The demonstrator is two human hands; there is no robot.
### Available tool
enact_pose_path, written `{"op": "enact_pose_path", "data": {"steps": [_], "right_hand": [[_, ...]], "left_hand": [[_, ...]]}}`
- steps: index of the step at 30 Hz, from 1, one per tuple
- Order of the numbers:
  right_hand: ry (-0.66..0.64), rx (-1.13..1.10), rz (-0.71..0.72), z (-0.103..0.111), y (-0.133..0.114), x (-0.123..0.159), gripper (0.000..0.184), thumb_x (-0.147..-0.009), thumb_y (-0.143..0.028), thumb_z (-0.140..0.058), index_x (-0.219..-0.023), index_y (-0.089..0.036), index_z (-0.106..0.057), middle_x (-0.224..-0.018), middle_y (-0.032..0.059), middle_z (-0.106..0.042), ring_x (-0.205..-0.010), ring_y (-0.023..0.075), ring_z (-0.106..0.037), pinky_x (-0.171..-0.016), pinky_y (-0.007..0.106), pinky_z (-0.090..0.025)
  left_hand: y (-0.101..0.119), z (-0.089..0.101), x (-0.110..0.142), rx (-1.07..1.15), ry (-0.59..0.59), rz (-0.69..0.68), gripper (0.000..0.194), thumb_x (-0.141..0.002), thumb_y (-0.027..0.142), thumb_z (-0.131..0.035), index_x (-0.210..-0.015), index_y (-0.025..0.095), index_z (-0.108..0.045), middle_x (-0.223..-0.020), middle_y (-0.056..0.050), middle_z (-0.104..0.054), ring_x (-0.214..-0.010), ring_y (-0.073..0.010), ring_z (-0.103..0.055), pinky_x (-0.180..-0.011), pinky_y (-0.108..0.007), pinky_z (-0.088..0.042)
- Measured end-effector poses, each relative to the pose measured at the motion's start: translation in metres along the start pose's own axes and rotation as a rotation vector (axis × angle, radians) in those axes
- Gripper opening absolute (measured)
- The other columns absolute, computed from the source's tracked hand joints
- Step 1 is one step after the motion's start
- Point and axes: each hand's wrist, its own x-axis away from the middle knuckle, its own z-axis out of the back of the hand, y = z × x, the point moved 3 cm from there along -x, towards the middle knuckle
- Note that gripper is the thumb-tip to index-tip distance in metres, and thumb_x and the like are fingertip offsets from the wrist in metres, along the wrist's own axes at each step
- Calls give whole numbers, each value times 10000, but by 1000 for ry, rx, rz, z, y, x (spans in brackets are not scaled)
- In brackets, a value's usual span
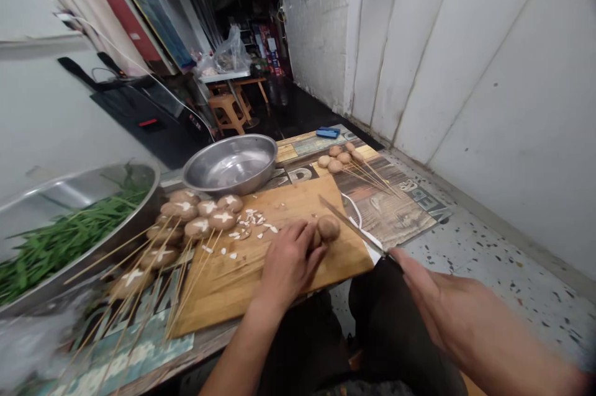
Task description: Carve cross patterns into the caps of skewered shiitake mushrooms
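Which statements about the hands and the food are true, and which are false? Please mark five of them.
1. The right hand holds a knife. True.
2. The left hand holds a skewer. False: it holds a brown mushroom on the cutting board.
3. White-crossed mushrooms lie to the left of the left hand. True.
4. The smaller metal bowl is full of green leaves. False: the green leaves lie in the larger metal basin.
5. White chips lie on the cutting board. True.
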Motion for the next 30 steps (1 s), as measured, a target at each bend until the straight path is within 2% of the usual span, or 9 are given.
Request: {"op": "enact_pose_path", "data": {"steps": [3, 7, 11, 15, 19, 23, 27, 30], "right_hand": [[4, 201, 116, 0, -12, 2, 629, -685, 46, -406, -1305, 11, -506, -858, 165, -762, -522, 223, -681, -409, 297, -504], [-67, 380, 147, -4, -21, 2, 660, -602, 13, -494, -1250, -27, -613, -851, 179, -763, -463, 240, -645, -327, 314, -450], [-77, 419, 123, -5, -25, -1, 625, -614, -18, -522, -1218, -77, -666, -784, 125, -759, -411, 207, -602, -304, 295, -418], [-79, 429, 118, -6, -26, -1, 588, -647, -35, -529, -1216, -81, -668, -744, 110, -746, -409, 205, -602, -301, 289, -410], [-86, 437, 119, -7, -26, 1, 623, -619, -17, -519, -1224, -70, -655, -798, 141, -765, -416, 214, -611, -303, 299, -426], [-99, 436, 115, -8, -26, 4, 647, -611, -16, -510, -1242, -83, -636, -862, 165, -778, -432, 217, -623, -314, 294, -443], [-107, 461, 117, -11, -28, 7, 654, -598, -23, -532, -1241, -81, -635, -908, 213, -777, -438, 236, -628, -301, 297, -442], [-96, 468, 99, -13, -30, 7, 605, -645, -45, -544, -1239, -97, -647, -913, 224, -775, -435, 243, -622, -302, 304, -444]], "left_hand": [[8, -1, 4, -50, 50, 19, 223, -943, 326, -580, -1115, 192, -628, -1100, -114, -659, -1000, -278, -601, -854, -415, -527], [13, -6, 8, -29, 153, 5, 184, -920, 277, -587, -1084, 210, -636, -1075, -111, -667, -1043, -300, -597, -862, -423, -534], [13, -8, 9, -56, 186, -15, 254, -884, 250, -608, -1132, 201, -632, -1050, -119, -671, -1003, -313, -604, -824, -434, -542], [12, -7, 9, -71, 183, -16, 215, -878, 245, -611, -1086, 205, -650, -1001, -104, -674, -961, -299, -607, -799, -415, -542], [12, -6, 8, -82, 191, -27, 169, -879, 250, -614, -1029, 190, -663, -991, -108, -676, -955, -294, -609, -794, -402, -541], [12, -4, 7, -73, 206, -29, 194, -871, 247, -627, -1051, 178, -650, -1001, -100, -686, -949, -280, -617, -795, -380, -545], [13, -3, 5, -35, 183, -4, 194, -857, 212, -622, -1049, 183, -642, -1012, -87, -690, -942, -260, -621, -801, -356, -544], [12, -5, 4, -4, 133, 26, 175, -856, 212, -617, -1027, 196, -648, -1029, -86, -694, -959, -268, -623, -801, -364, -542]]}}
